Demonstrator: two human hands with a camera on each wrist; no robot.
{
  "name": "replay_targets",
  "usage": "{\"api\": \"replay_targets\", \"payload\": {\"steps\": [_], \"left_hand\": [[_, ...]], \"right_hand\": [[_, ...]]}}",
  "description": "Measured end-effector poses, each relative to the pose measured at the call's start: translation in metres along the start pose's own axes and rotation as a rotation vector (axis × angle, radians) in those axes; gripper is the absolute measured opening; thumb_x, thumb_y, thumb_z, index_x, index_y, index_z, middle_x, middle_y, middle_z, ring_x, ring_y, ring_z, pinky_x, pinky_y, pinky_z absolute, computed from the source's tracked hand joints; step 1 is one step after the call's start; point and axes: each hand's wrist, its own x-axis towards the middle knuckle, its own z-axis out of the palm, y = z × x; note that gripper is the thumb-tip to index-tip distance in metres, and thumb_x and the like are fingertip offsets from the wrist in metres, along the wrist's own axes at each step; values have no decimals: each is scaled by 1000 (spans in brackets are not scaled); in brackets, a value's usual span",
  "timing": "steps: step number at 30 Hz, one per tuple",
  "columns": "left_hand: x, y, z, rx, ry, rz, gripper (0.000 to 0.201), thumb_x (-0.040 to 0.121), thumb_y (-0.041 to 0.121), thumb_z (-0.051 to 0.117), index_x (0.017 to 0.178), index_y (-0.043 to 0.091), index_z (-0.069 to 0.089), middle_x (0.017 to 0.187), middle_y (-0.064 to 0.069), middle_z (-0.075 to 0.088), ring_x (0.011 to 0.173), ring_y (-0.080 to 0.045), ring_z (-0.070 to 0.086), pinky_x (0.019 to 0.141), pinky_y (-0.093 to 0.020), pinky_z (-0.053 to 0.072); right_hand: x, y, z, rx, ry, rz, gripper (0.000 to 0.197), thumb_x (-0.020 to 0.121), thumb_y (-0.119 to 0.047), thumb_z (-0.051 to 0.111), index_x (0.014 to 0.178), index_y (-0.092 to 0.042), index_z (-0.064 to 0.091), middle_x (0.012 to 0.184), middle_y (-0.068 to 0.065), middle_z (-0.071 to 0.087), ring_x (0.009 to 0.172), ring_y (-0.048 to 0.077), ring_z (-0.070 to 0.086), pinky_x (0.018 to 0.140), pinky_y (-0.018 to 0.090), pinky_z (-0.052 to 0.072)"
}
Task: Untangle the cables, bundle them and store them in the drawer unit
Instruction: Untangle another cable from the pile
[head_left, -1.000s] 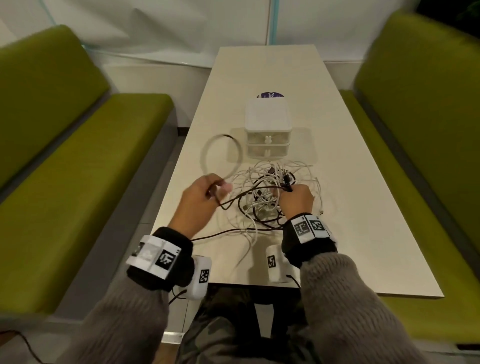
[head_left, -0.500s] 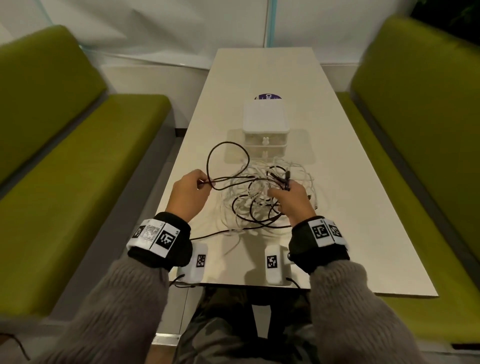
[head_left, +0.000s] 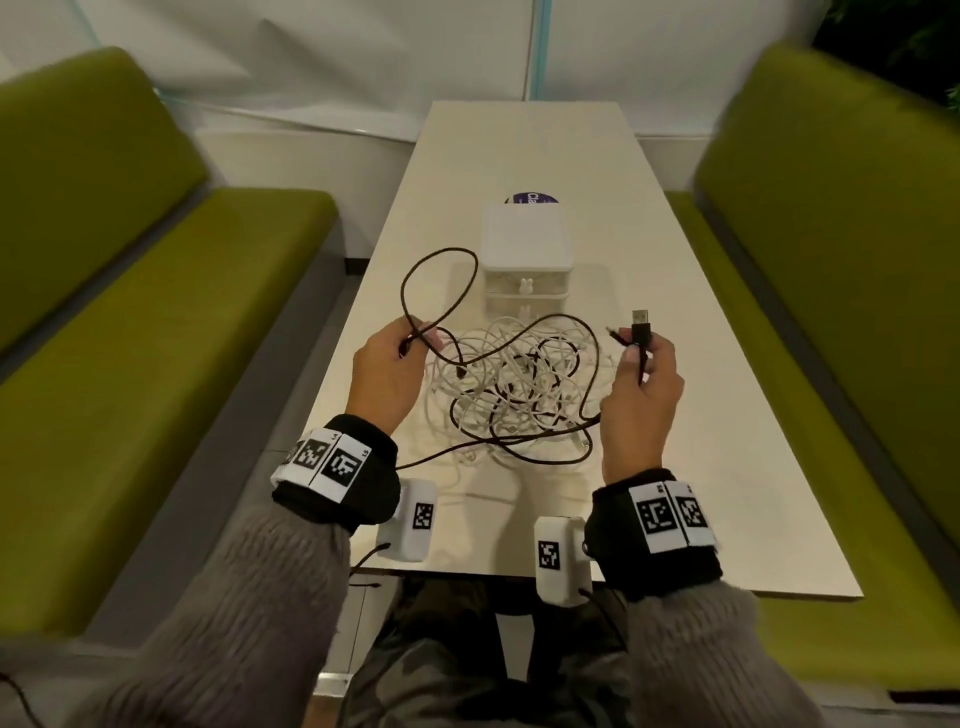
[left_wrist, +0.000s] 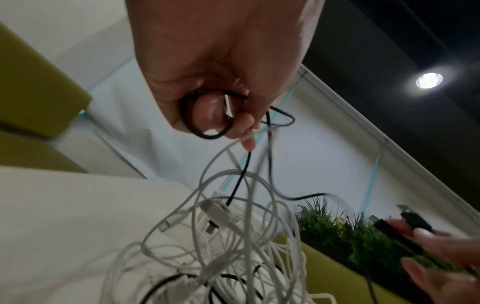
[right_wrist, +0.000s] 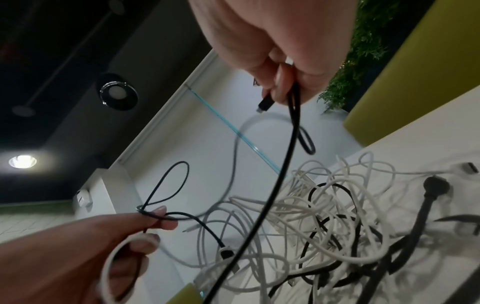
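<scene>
A tangle of white and black cables (head_left: 519, 387) lies on the table in front of the white drawer unit (head_left: 525, 254). My left hand (head_left: 395, 364) pinches a black cable (head_left: 441, 291) that loops up toward the drawer unit; in the left wrist view the black cable (left_wrist: 205, 131) curls round my fingers (left_wrist: 244, 125). My right hand (head_left: 641, 379) is raised right of the pile and grips the black cable's end, its USB plug (head_left: 641, 325) pointing up. The right wrist view has the black cable (right_wrist: 285, 164) dropping from my right hand (right_wrist: 283, 86) into the tangle (right_wrist: 324, 216).
The drawer unit has two shut drawers facing me, with a purple round sticker (head_left: 532, 198) behind it. Green benches (head_left: 130, 364) flank the long table (head_left: 701, 467) on both sides. A dark thick plug (right_wrist: 436, 185) lies on the table right of the pile.
My right hand has risen out of the tangle and moved right, pulling a black plug end free. My left hand keeps hold of the black loop, and the pile has spread wider.
</scene>
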Motion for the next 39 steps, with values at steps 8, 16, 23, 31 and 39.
{"api": "replay_targets", "payload": {"steps": [8,16,23,31,39], "left_hand": [[6,9,-2,128,-127,108,21,93,16,52,88,22,72,49,16,52,42,-2,42,43,-12,27],[1,11,-6,52,-249,188,21,91,9,51,82,19,68,79,12,69,78,-8,61,74,-24,47],[4,18,-22,-124,0,90,24,93,4,43,79,12,62,47,15,48,39,-1,33,41,-11,25],[16,-2,-46,320,261,58,22,92,25,51,82,9,63,70,-9,59,68,-28,54,59,-30,38],[17,-7,-92,119,543,-118,36,97,16,36,130,5,46,123,-21,55,112,-35,51,89,-36,39]], "right_hand": [[-15,-17,18,-40,-282,-125,22,86,-13,67,107,-16,65,67,-7,51,55,-3,44,54,8,36],[-24,-2,62,-413,-495,-35,25,86,-31,69,104,-13,69,96,3,69,89,18,62,79,32,50],[-17,10,60,-422,-415,67,34,90,-35,62,102,-3,67,91,9,65,90,26,59,75,25,43],[-2,-16,13,252,-120,452,51,97,-56,34,60,-22,33,49,-6,33,40,10,26,41,24,23],[5,-44,-50,715,-186,432,28,93,-20,25,66,-21,33,51,-7,25,38,8,16,37,19,13]]}}
